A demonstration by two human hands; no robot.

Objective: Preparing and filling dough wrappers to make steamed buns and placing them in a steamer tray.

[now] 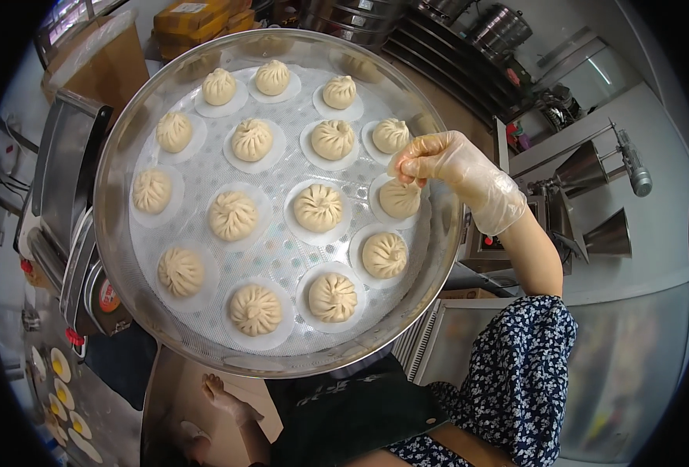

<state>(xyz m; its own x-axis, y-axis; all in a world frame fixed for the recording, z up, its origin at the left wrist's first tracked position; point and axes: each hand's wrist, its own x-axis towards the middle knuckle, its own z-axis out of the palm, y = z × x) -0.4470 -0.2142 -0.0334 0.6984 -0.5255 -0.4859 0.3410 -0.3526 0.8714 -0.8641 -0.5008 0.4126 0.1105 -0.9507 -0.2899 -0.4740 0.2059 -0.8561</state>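
Note:
A wide round metal steamer tray (271, 363) fills the middle, lined with a pale mesh mat (204, 167). Several pleated raw buns rest on it, each on a round of white paper. Over the tray's right side my right hand (446, 165), in a clear plastic glove, pinches the pleated top of a bun (399, 199). That bun still sits on its paper. Another bun (391, 135) lies just beyond my fingertips. Below the tray's lower rim is a smaller-looking hand (232, 398), apparently my left hand, fingers loosely extended and thumb apart, holding nothing visible.
On the lower left a metal surface (119, 389) carries several egg halves or fried eggs (62, 366). Left of the tray stands a dark-lidded appliance (72, 159). Yellow packages (196, 23) and a carton (99, 70) are behind. Metal funnels (611, 233) stand at right.

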